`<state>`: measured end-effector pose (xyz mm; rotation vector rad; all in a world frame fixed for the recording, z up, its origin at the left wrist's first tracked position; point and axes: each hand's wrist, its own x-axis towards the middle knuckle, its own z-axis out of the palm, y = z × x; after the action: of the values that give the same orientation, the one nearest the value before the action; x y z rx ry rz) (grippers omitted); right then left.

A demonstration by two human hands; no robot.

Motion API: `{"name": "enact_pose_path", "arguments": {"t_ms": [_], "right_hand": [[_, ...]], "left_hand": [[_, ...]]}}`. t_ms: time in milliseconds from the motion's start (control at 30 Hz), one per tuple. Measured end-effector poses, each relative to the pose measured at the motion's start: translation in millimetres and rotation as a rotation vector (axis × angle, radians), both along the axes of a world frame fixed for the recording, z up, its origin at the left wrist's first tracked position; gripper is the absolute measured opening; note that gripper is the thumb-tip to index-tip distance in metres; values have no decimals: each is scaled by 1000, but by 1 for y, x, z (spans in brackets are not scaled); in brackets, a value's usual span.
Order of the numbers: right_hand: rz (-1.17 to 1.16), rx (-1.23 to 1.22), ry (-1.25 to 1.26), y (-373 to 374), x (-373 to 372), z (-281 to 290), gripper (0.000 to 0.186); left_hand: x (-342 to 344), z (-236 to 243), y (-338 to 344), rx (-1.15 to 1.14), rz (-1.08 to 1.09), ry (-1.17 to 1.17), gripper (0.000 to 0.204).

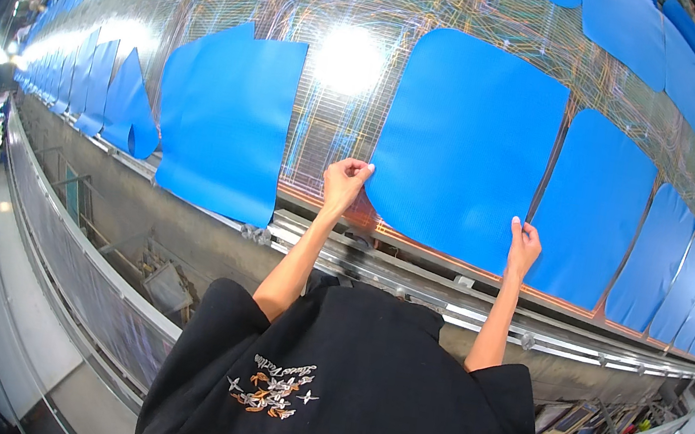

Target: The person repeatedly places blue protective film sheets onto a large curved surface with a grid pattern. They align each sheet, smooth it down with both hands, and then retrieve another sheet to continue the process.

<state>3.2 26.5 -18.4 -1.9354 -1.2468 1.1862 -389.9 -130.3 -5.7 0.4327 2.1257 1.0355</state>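
A large blue sheet [466, 145] with rounded corners lies on the long, shiny, line-covered work surface [327, 115] in front of me. My left hand [348, 179] is closed in a pinch at its lower left edge. Near its lower right corner my right hand [521, 243] has its fingers curled on the sheet's edge, with the thumb up, beside the gap to a second blue sheet [591, 209]. Another blue piece [226, 127] lies to the left of my left hand.
Rows of blue pieces run along both sides [652, 254] and the far part [626, 34] of the surface. A metal rail [459, 310] follows the near edge, with a grey trough [124, 211] below it. A walkway [15, 275] shows at the lower left.
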Motion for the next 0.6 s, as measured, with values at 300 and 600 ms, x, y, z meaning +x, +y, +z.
{"name": "enact_pose_path", "arguments": {"t_ms": [300,600], "right_hand": [[15,0,46,-4,7,-11,24],[20,66,41,-5,7,-16,25]], "left_hand": [[5,3,2,-15,-33,114,29],[2,-1,4,-9,-99,202,28]]}}
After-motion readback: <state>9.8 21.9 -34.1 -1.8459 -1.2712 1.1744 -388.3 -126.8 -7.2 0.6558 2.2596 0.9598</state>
